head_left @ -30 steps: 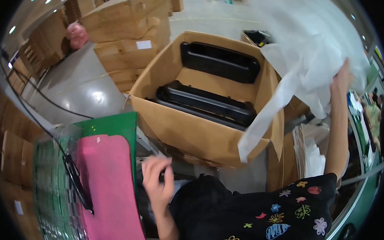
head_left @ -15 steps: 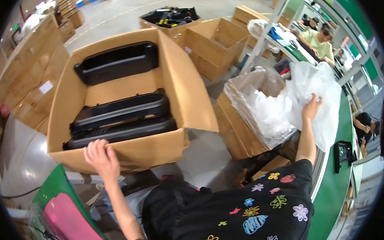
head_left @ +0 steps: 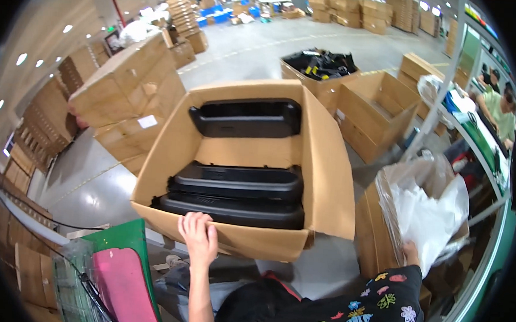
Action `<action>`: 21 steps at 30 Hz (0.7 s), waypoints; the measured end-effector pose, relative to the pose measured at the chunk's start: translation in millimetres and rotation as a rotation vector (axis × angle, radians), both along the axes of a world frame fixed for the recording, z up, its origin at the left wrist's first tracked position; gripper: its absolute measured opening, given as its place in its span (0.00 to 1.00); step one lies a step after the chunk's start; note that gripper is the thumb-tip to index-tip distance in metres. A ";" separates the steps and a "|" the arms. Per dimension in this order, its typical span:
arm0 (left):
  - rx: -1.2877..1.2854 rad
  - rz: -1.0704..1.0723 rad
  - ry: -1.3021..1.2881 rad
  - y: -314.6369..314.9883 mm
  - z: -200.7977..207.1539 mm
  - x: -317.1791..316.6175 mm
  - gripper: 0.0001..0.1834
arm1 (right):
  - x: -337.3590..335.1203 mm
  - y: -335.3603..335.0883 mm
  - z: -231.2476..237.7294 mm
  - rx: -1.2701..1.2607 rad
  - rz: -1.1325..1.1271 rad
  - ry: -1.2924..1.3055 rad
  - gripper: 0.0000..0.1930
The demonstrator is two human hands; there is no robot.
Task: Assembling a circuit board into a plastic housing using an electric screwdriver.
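Note:
A large open cardboard box (head_left: 260, 240) stands in front of me with several long black plastic housings (head_left: 238, 211) in it, two near my side and another black housing (head_left: 248, 119) against the far wall. My left hand (head_left: 198, 236) is closed over the box's near rim, its fingers hooked on the edge. To the right, my right hand (head_left: 412, 254) grips the lower part of a crumpled white plastic bag (head_left: 431, 212), and its fingers are mostly hidden by the bag. The bag lies over a cardboard box (head_left: 373, 232) lined with clear plastic.
Behind are an open cardboard box (head_left: 366, 122) and a box of black parts (head_left: 320, 66). A stacked carton (head_left: 128, 92) stands at the left, a pink board (head_left: 123, 287) on a green panel at lower left. A green workbench (head_left: 483, 139) runs along the right, with people beside it.
My right hand has moved from the bench side down to the lined box, carrying the white plastic bag with it. My view has swung left; my left hand stays on the box rim.

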State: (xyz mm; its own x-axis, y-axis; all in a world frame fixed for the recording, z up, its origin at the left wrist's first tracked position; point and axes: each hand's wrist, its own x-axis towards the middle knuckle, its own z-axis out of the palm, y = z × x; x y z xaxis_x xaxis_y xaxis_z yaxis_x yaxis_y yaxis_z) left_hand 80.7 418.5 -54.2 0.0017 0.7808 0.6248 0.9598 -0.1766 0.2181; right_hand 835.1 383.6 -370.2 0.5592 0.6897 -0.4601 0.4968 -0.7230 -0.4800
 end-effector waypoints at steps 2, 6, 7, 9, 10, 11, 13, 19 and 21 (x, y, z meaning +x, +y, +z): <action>0.017 -0.009 -0.055 -0.5 -2.8 -3.6 0.12 | -3.6 5.3 32.1 -0.006 0.042 -0.103 0.27; 0.023 -0.040 -0.119 6.1 -9.9 -3.9 0.13 | -1.0 10.6 74.1 -0.021 0.119 -0.345 0.28; 0.014 -0.048 -0.135 5.1 -8.2 -4.8 0.13 | -2.9 14.6 82.2 -0.027 0.143 -0.400 0.28; 0.040 -0.045 -0.139 6.1 -6.5 -5.0 0.13 | 0.7 26.9 100.1 -0.035 0.188 -0.518 0.28; 0.037 -0.044 -0.152 5.5 -6.1 -4.9 0.13 | 1.7 33.4 108.2 -0.040 0.211 -0.577 0.28; 0.050 -0.052 -0.150 5.7 -6.3 -6.7 0.13 | -1.5 37.8 111.9 -0.046 0.231 -0.631 0.28; 0.056 -0.049 -0.164 4.9 -7.5 -8.7 0.13 | -9.3 48.1 117.5 -0.057 0.274 -0.738 0.29; 0.034 -0.075 -0.179 8.0 -4.6 -4.3 0.13 | -4.5 85.0 132.0 -0.090 0.373 -1.092 0.30; 0.032 -0.083 -0.237 1.5 -0.3 -5.7 0.12 | 4.5 105.3 126.9 -0.079 0.402 -1.214 0.30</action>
